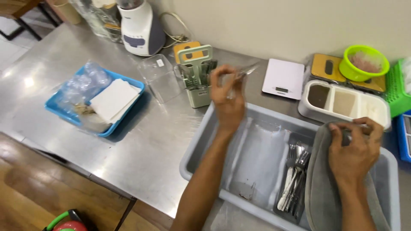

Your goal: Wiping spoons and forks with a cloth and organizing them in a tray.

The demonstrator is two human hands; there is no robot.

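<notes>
Left hand (227, 100) pinches a slim metal utensil (245, 72), lifted above the grey tub (201, 141), tip angled away. Right hand (353, 147) grips the grey cloth (321, 192) draped over the tub's rim; just left of it, forks (295, 177) lie sorted.

Open spot: bare table (141, 141) is lying free between the blue tray (128, 124) and grey bin (201, 128).
Blocking behind: knife block (197, 81), clear box (160, 77) and scale (283, 79) are standing close.
Inside bin: forks (295, 179) and cloth (321, 188) are filling the right side.
</notes>
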